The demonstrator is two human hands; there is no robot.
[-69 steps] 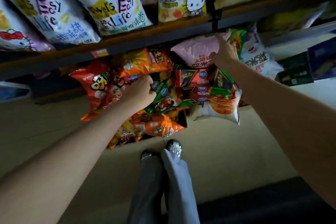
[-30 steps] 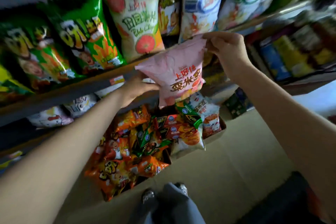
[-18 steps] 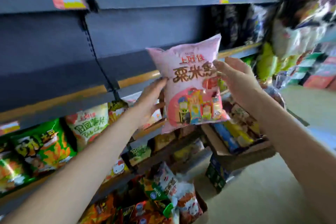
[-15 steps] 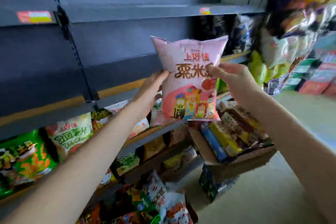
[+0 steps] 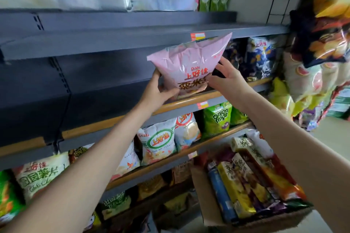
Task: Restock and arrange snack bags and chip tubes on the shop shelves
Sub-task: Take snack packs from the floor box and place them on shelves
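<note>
Pink bag (image 5: 191,62) now onto shelf (image 5: 217,94)

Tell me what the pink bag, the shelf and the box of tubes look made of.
Pink bag: thin plastic film, semi-glossy; it crinkles and catches light. Shelf: probably painted metal, matte grey, with a wood-coloured front rail, material unclear. Box: brown cardboard, dull, with a raw flap edge.
</note>
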